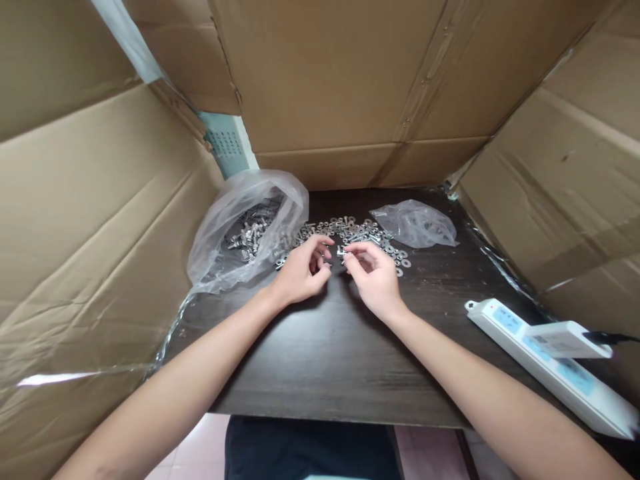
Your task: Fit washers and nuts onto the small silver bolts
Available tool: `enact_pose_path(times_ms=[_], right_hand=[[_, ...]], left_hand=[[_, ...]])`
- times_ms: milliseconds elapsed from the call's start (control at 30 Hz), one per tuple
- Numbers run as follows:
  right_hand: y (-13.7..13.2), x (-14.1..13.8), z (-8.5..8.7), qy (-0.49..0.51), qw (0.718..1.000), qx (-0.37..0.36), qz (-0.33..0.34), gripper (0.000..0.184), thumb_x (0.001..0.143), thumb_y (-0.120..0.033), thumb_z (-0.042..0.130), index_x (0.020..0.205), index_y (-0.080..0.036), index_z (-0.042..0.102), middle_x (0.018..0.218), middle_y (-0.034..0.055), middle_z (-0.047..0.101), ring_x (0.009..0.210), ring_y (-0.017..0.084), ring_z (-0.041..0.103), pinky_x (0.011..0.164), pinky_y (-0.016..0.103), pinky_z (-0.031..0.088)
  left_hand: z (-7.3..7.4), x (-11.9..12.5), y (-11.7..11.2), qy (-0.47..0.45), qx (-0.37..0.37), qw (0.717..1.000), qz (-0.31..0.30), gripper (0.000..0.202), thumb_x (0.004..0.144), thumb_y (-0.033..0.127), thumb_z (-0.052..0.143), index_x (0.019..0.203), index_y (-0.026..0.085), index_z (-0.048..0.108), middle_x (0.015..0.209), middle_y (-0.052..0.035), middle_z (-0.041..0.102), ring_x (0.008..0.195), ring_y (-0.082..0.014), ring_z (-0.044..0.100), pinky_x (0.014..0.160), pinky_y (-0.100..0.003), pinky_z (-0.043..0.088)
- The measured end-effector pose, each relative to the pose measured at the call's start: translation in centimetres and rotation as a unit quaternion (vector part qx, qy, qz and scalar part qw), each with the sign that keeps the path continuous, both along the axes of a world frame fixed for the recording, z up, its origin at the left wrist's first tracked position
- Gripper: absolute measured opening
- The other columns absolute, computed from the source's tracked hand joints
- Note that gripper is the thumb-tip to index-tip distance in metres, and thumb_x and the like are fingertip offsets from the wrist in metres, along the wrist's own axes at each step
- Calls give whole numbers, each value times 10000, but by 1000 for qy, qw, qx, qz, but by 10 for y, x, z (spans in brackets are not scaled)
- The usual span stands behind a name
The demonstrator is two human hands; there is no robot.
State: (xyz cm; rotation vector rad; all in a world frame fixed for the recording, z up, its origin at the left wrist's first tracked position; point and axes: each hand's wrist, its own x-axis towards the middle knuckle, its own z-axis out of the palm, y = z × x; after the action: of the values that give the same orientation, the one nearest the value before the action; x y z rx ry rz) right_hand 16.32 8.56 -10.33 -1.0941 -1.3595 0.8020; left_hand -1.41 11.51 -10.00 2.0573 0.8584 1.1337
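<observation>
The right hand (374, 275) pinches a small metal bolt (342, 253) between thumb and fingertips, just above the dark table (340, 360). The left hand (301, 270) is close beside it, its fingers curled and pressed together; I cannot tell if it holds something. Behind both hands lies a pile of loose bolts and washers (360, 235) on the table. To the left, an open plastic bag (250, 227) contains more bolts. To the right is a smaller crumpled bag (415, 223). A white power strip (545, 367) lies at the right edge. Cardboard walls (90, 220) surround the table.
</observation>
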Motion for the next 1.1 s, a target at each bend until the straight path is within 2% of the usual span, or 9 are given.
enact_pose_path(times_ms=[100,233,333,533,733,900,1100], right_hand=[[0,1,1,-4,1000,-6,19,201,878,-371,684,963,-189,678,915,69,700,810,226,680,694,348,559],[1,1,2,25,997,-23,65,212,863,-370,707,956,-189,645,912,64,705,785,213,685,703,341,576],[2,2,1,37,994,-42,95,225,853,-380,724,938,-193,633,836,45,688,743,206,676,704,349,583],[3,5,1,25,993,-58,95,233,842,-395,735,915,-196,638,825,47,678,756,216,677,715,362,587],[4,4,0,30,993,-38,106,193,855,-340,731,957,-192,661,887,55,695,815,221,693,709,342,580],[5,4,0,27,991,-41,123,206,857,-357,739,955,-185,684,871,53,703,752,201,674,700,343,575],[6,3,0,15,989,-79,127,311,870,-483,738,912,-182,671,771,39,683,662,185,632,639,328,560]], left_hand=[[2,-3,-1,-10,50,999,-12,479,841,131,628,1310,168,534,1088,-74,668,775,-142,655,661,-249,532],[4,-4,-3,30,144,989,-22,304,927,158,657,1228,183,626,1111,-76,689,843,-150,660,713,-257,555],[6,-5,-2,51,167,985,-20,181,979,177,639,1159,172,656,1091,-77,702,918,-163,667,769,-265,560],[10,-10,1,77,120,990,-18,106,970,251,671,1040,171,661,960,-40,711,783,-143,677,712,-249,558],[10,-13,2,116,51,992,-13,120,951,286,679,1023,197,642,929,5,718,790,-141,696,710,-239,528],[9,-10,-2,117,58,991,-4,121,912,206,628,1033,193,626,934,7,698,730,-121,650,676,-229,494],[10,-10,-2,112,82,990,5,106,882,184,610,984,183,640,852,6,645,692,-122,575,665,-241,461]])
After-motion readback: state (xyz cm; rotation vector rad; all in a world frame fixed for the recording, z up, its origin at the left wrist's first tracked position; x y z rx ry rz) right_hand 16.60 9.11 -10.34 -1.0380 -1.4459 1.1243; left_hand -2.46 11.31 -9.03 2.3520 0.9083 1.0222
